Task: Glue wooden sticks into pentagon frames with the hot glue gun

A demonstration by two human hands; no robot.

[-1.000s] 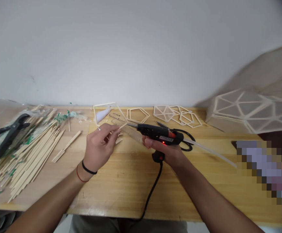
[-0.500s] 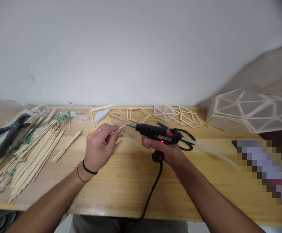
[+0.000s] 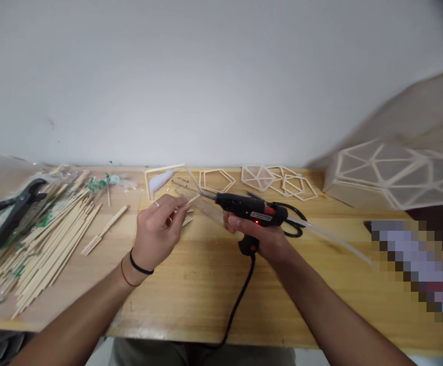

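In the head view, my left hand (image 3: 158, 223) is closed in a pinch on a thin wooden-stick frame (image 3: 168, 167), its angled outline reaching back over the table. Black and red, a hot glue gun (image 3: 240, 204) lies in the grip of my right hand (image 3: 261, 235), its red light lit. The metal nozzle is at the frame's right corner, touching or very close. A clear glue stick (image 3: 335, 241) sticks out of the gun's rear. Beneath the frame are a clear ruler (image 3: 206, 209) and a pale lilac scrap (image 3: 160, 180), partly covered.
Loose wooden sticks (image 3: 59, 249) and black cutters (image 3: 19, 218) lie at left with plastic wrapping. Finished stick frames (image 3: 216, 181) line the back. Black-handled scissors (image 3: 300, 223) lie behind the gun. A covered lattice model (image 3: 389, 173) stands at right. The gun's cord (image 3: 238, 300) hangs over the front edge.
The frame in my left hand has shifted slightly to the right at its far side. The glue gun has moved a touch to the right, its nozzle still at the corner.
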